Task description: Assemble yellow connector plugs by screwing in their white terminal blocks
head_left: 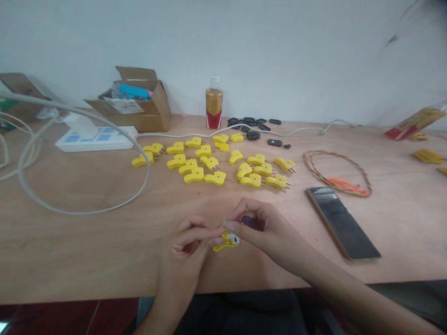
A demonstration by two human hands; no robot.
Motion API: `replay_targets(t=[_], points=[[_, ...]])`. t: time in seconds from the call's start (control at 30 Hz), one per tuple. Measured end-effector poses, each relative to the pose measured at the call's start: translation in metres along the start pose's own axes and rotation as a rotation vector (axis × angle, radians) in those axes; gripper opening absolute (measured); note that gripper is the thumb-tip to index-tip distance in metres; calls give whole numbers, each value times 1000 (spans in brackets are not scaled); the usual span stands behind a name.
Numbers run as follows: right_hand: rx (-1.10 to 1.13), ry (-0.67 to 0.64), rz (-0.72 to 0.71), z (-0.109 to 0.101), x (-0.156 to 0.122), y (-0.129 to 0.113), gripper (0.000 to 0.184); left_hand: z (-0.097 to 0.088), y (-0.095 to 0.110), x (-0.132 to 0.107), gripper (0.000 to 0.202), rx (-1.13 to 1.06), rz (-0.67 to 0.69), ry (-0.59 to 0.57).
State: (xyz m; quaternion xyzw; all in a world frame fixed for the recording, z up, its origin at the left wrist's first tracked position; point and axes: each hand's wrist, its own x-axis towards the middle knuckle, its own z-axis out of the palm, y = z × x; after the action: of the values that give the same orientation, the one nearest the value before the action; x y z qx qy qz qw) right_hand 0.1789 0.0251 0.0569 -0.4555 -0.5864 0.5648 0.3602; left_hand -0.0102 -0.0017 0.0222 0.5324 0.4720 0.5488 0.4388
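My left hand [186,244] is closed, its thumb and forefinger pinching a yellow plug [223,246] just above the table. The plug's casing looks open on the side facing my right hand, where a white inner part shows. My right hand [267,228] is closed too, its fingertips meeting at the plug's upper edge. Curled within its fingers is a dark purple handle [252,222]; the tool's other end is hidden. Whether those fingertips also pinch a small part cannot be made out. Beyond my hands lie several yellow plugs [215,177], some with metal pins pointing right.
A phone [344,223] and a coil of twisted wire [363,174] lie at right. Behind are a drink bottle [214,102], small black pieces [249,121] and an open cardboard box [157,109]. At left, a white cable [84,213] loops near a power strip [115,142].
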Motion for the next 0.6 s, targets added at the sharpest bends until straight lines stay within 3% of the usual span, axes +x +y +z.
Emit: replay_targets(t=[0.6], points=[[88, -12, 11, 2, 0, 8, 35, 3, 2, 0, 17, -8, -19, 18]])
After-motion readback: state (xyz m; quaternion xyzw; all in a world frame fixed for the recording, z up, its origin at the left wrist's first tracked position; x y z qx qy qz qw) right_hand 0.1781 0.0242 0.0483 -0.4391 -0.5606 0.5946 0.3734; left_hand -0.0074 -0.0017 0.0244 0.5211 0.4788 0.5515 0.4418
